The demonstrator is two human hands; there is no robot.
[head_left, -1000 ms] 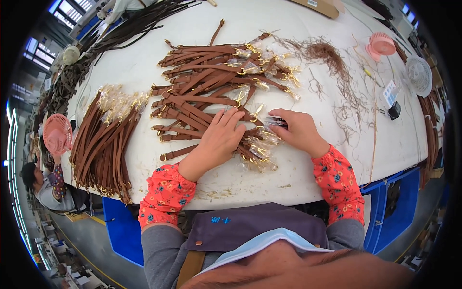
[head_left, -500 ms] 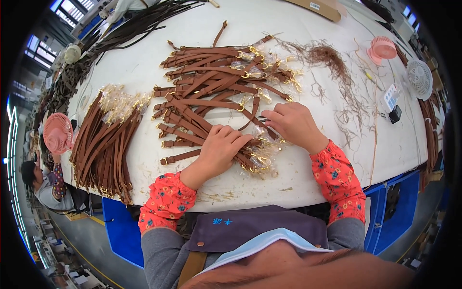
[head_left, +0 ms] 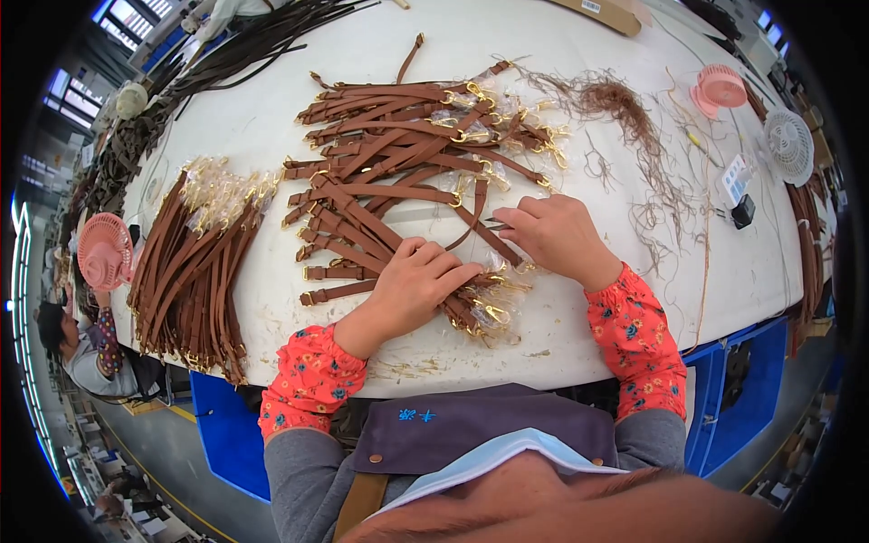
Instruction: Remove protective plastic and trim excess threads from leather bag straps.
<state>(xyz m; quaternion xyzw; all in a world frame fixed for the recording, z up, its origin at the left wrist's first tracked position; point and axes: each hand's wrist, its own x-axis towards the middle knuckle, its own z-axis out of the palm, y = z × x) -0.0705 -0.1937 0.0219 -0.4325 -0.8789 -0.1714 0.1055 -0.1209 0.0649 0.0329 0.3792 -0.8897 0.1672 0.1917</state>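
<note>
**Hands on the strap pile**

The left hand (head_left: 412, 285) lies flat, fingers spread, pressing the near end of the loose pile of brown leather straps (head_left: 407, 172) in mid-desk (head_left: 579, 335). The right hand (head_left: 557, 237), just right of the pile, has fingers pinched on one strap (head_left: 484, 233). A tidy strap bundle (head_left: 195, 262) lies left of the pile

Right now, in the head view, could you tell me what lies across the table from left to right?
Pink fan → neat bundle of brown straps → left hand on the loose strap pile → right hand → tangle of brown threads → white fan.
</note>
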